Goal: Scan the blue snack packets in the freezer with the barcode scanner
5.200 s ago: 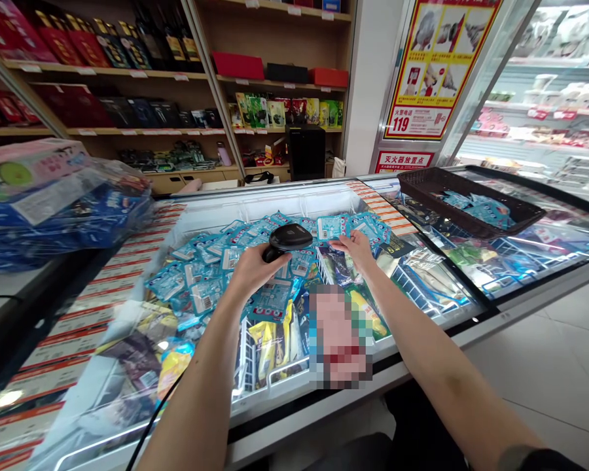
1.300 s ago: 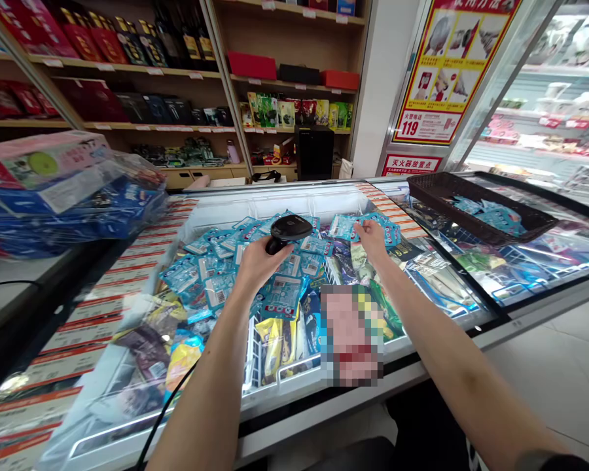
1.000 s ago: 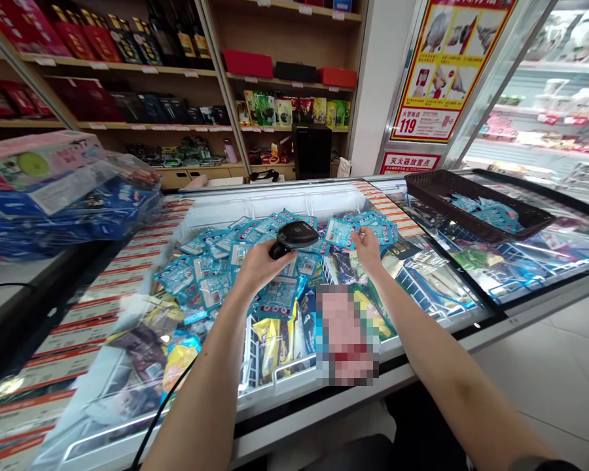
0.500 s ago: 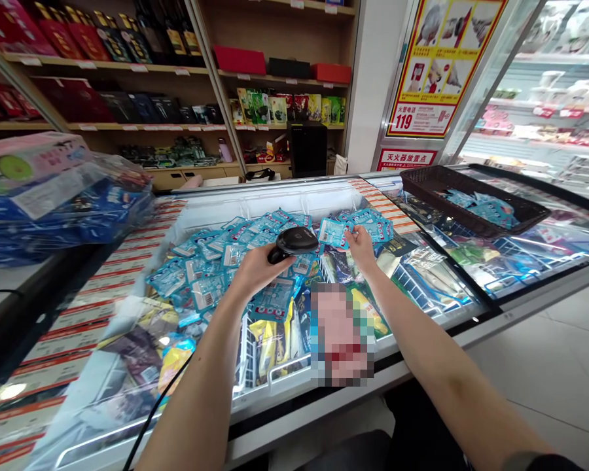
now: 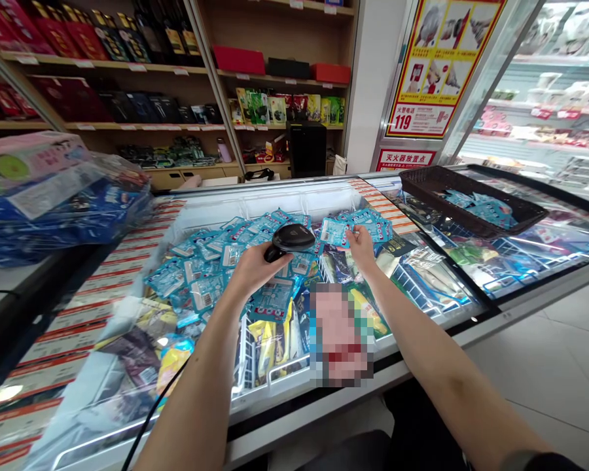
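My left hand is wrapped round the handle of a black barcode scanner, whose head points right. A blue packet with a white barcode label is pinched at its right edge by my right hand. Behind that hand lie more blue packets. A large heap of the same packets spreads over the freezer's glass top to the left, partly hidden by my left hand and the scanner. The scanner's head is close to the held packet's left side.
A brown basket with several blue packets stands at the right on the freezer. Plastic-wrapped boxes sit at the left. A black cable runs by my left forearm. A blurred pink item lies near the front edge.
The scanner and my left hand have shifted slightly left. My right hand keeps its pinch on the packet, almost in the same place.
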Demonstrator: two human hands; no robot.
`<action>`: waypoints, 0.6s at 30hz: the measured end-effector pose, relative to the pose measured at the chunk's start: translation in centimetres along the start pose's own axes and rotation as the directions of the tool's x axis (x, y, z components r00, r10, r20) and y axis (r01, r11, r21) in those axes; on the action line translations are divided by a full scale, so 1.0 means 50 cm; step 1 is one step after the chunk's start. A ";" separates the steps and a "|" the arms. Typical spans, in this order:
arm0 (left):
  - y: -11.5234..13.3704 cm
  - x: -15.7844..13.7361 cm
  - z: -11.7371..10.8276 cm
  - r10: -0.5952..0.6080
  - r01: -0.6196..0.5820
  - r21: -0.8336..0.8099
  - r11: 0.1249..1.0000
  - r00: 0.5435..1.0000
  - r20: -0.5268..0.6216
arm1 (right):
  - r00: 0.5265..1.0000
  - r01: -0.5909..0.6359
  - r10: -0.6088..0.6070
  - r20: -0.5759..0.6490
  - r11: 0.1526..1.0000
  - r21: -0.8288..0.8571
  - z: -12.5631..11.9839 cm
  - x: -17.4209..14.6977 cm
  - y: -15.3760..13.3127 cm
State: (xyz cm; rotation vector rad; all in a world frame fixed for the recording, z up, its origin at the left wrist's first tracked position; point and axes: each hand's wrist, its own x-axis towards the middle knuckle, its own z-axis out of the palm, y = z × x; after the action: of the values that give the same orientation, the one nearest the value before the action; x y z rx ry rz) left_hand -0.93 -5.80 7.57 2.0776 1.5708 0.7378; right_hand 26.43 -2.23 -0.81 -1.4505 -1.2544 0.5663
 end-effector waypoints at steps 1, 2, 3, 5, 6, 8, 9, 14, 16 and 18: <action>0.000 0.000 -0.001 0.003 -0.003 0.004 1.000 1.000 -0.009 | 1.000 -0.008 0.008 -0.017 1.000 0.022 -0.004 0.000 -0.003; 0.000 0.000 -0.001 0.006 -0.006 0.006 1.000 1.000 -0.014 | 0.999 -0.018 0.021 -0.041 0.998 0.052 -0.008 0.000 -0.005; 0.000 0.001 -0.001 0.007 -0.007 0.006 1.000 1.000 -0.016 | 0.997 -0.029 0.034 -0.069 0.997 0.077 -0.014 0.002 -0.007; 0.000 0.001 -0.001 0.005 -0.005 0.006 1.000 1.000 -0.016 | 0.992 -0.043 0.052 -0.116 0.996 0.076 -0.028 0.006 -0.008; 0.001 0.001 -0.001 0.002 -0.002 0.007 1.000 1.000 -0.017 | 0.989 -0.051 0.060 -0.134 0.996 0.068 -0.036 0.009 -0.007; 0.001 0.001 -0.001 -0.004 0.004 0.011 1.000 1.000 -0.018 | 0.984 -0.075 0.077 -0.162 0.997 0.022 -0.055 0.017 -0.005; 0.002 0.001 -0.001 -0.005 0.006 0.014 1.000 1.000 -0.020 | 0.979 -0.090 0.084 -0.184 0.996 -0.027 -0.064 0.021 -0.004; -0.002 0.003 0.000 -0.004 0.004 0.026 1.000 1.000 -0.023 | 0.933 -0.181 0.055 -0.356 0.925 -0.333 -0.113 0.031 -0.012; -0.005 0.005 0.000 -0.003 0.004 0.030 1.000 1.000 -0.026 | 0.937 -0.219 0.079 -0.339 0.891 -0.398 -0.128 0.029 -0.019; -0.007 0.006 0.001 -0.006 0.007 0.031 0.999 1.000 -0.030 | 0.943 -0.248 0.107 -0.314 0.855 -0.454 -0.137 0.024 -0.027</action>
State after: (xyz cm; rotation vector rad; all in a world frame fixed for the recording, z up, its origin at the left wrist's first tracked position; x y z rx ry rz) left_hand -1.09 -5.42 7.33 2.0924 1.6141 0.7501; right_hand 32.19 -4.11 2.82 -2.0130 -1.0823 0.1479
